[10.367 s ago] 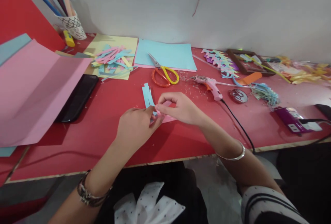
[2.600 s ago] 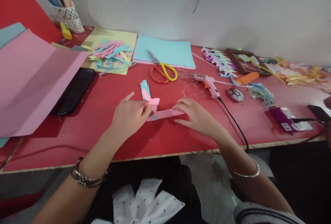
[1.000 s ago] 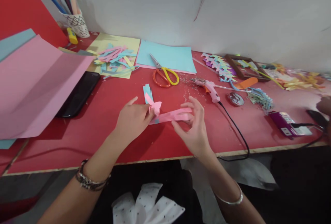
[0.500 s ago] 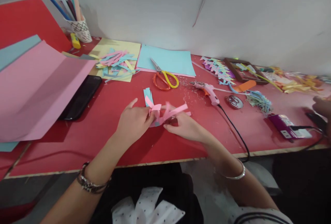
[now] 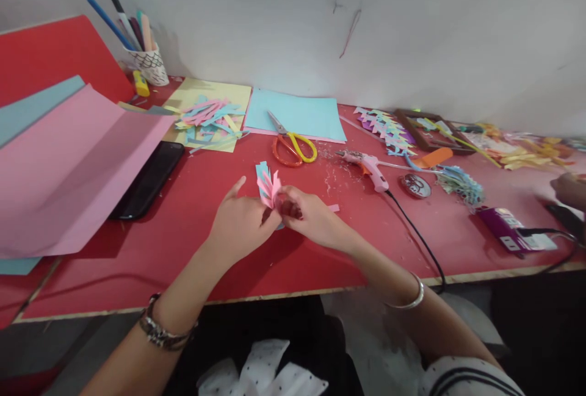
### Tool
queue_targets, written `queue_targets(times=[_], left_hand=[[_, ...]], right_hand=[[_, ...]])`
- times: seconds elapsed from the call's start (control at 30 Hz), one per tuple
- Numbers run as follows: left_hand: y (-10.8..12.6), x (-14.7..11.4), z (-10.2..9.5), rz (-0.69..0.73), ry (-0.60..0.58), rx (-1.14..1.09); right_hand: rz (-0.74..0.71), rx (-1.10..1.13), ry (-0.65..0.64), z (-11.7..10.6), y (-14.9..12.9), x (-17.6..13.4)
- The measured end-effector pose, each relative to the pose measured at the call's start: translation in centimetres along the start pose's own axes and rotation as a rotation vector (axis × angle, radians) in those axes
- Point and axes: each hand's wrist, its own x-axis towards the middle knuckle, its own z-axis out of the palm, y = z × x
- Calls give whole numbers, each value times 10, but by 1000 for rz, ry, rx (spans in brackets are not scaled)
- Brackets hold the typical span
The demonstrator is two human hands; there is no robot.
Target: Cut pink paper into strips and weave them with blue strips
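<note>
Pink paper strips [image 5: 270, 188], folded and fanned upward, are pinched between my two hands above the red table. My left hand [image 5: 242, 222] grips them from the left with its thumb and fingers pressed together, one finger raised. From the right, the fingertips of my right hand [image 5: 311, 216] close on the same strips. Light blue paper strips [image 5: 262, 171] lie on the table just behind the pink ones. A small pink strip end [image 5: 334, 207] shows on the table beyond my right hand.
Yellow-and-red-handled scissors [image 5: 293, 143] lie before blue sheets [image 5: 297, 112]. Cut strips [image 5: 210, 116] are heaped on yellow paper. A pink glue gun [image 5: 368, 167] lies right, its cord running to the table edge. Large pink paper [image 5: 77, 170] covers part of a phone [image 5: 149, 179]. Another person's hand [image 5: 570, 190] is far right.
My right hand has moved left, close against my left hand. The long pink strip that stuck out to the right is now gathered upright between my fingers. The view has tilted slightly up.
</note>
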Motion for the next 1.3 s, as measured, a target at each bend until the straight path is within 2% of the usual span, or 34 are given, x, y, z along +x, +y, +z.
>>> queue_targets(times=[0.27, 0.4, 0.53, 0.67, 0.77, 0.9, 1.07, 1.3], left_hand=[[-3, 0, 5, 18, 66, 82], [-3, 0, 2, 92, 26, 171], [-3, 0, -1, 117, 8, 216], [-4, 0, 0, 176, 47, 266], [-4, 0, 0, 166, 41, 238], [-4, -1, -2, 90, 43, 144], [-1, -1, -1, 22, 29, 149], [1, 0, -5, 31, -40, 133]], right_hand=[[-46, -33, -38, 0, 0, 3], [-81, -69, -81, -4, -2, 2], [-101, -80, -105, -20, -7, 8], [-152, -144, -1, -37, -5, 36], [-194, -238, 70, -39, -1, 71], [-237, -388, 116, -27, -4, 114], [-119, -652, 212, -4, -8, 150], [-74, -655, 221, 7, 1, 173]])
